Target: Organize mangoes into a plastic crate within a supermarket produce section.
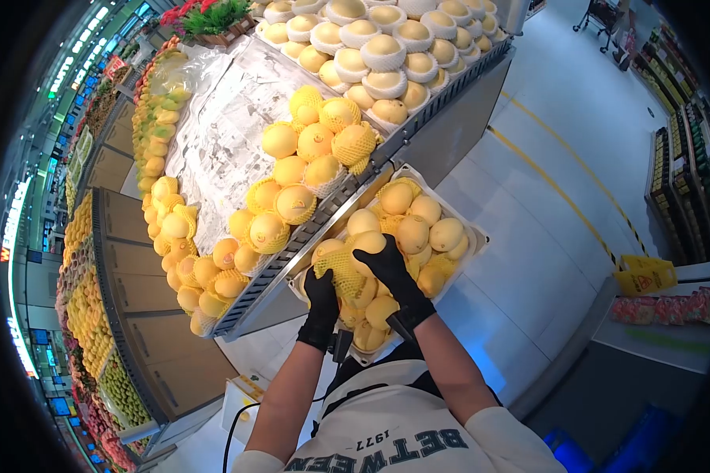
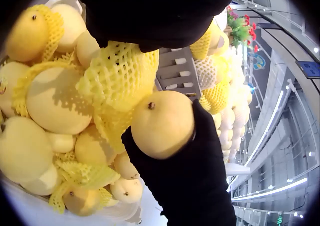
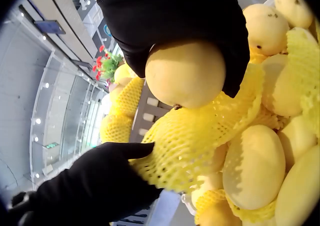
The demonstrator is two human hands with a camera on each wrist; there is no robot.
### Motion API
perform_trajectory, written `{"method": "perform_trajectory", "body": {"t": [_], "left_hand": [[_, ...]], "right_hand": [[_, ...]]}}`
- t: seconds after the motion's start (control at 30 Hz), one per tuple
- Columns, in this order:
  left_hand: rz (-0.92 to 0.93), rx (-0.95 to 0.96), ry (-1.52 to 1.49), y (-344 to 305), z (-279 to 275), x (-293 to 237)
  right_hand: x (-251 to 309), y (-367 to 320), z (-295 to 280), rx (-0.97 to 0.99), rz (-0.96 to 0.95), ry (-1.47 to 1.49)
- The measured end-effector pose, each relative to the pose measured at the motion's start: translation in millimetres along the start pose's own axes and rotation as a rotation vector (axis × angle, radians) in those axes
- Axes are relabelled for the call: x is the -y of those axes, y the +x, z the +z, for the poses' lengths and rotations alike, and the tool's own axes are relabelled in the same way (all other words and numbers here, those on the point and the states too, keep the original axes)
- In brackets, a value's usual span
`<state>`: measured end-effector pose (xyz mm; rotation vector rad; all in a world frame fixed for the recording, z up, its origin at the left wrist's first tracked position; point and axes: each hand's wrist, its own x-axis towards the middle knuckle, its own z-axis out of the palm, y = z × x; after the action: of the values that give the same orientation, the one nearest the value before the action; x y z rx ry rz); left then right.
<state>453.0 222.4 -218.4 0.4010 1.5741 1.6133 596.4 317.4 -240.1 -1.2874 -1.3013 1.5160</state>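
The person's right hand (image 1: 389,272), in a black glove, is clamped round a yellow fruit (image 1: 368,242), thumb on one side and fingers on the other. The fruit is pale, creamy yellow, smooth and plump, a slightly oval round with a soft sheen. A small dark stem stub marks its skin, at about eleven o'clock on the fruit in the left wrist view and between six and seven in the right wrist view. It is held above the heaped fruit of a white crate (image 1: 481,239), in front of the person.

The left hand (image 1: 321,296), gloved alike, lies at about eight o'clock from the held fruit, its thumb and fingers pinched together on a foam net (image 1: 344,272). The net is brighter, more lemon yellow, an open mesh of small diamond holes, bulging and rumpled. It sits close to the fruit; whether the two touch cannot be told.

Around them in the crate lie similar fruits, some bare, some partly wrapped in yellow nets. At ten o'clock from the crate, a sloping display stand (image 1: 221,126) bears fruit in yellow nets behind a grey slotted rail (image 1: 270,282); toward twelve o'clock, fruit in white nets (image 1: 383,52) is piled up.
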Motion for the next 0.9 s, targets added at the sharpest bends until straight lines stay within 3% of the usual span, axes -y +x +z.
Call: {"method": "perform_trajectory", "body": {"t": [0.2,0.3,0.4,0.5,0.63,0.73,0.77,0.87,0.9], "left_hand": [[-0.074,-0.163,0.051,-13.7,-47.3,-4.7],[-0.083,-0.173,-0.001,-18.3,-55.9,-4.3],[-0.083,-0.145,-0.019,-21.4,-58.7,-6.7],[-0.092,-0.090,-0.049,-25.6,-49.9,-22.4],[-0.130,0.036,-0.059,-27.5,-32.7,-32.9],[-0.179,0.119,-0.035,-25.9,-12.4,-30.5],[-0.210,0.164,-0.069,-25.6,-3.7,-30.5],[-0.244,0.272,-0.089,-23.0,4.7,-23.5],[-0.244,0.300,-0.080,-21.6,9.1,-24.5]], "right_hand": [[11.9,5.2,26.8,0.003,0.159,-0.592],[11.9,5.8,36.9,0.022,0.110,-0.841],[11.1,-4.7,39.9,-0.022,-0.001,-0.928],[9.3,-7.6,32.2,-0.046,0.020,-0.840],[19.4,-15.3,-0.2,-0.247,-0.114,-0.592],[38.4,-22.7,-17.7,0.064,0.185,-0.209],[28.1,-27.0,-18.8,0.122,0.066,-0.246],[30.2,-26.8,-38.5,0.481,-0.018,-0.252],[27.9,-25.9,-41.0,0.430,-0.051,-0.254]]}}
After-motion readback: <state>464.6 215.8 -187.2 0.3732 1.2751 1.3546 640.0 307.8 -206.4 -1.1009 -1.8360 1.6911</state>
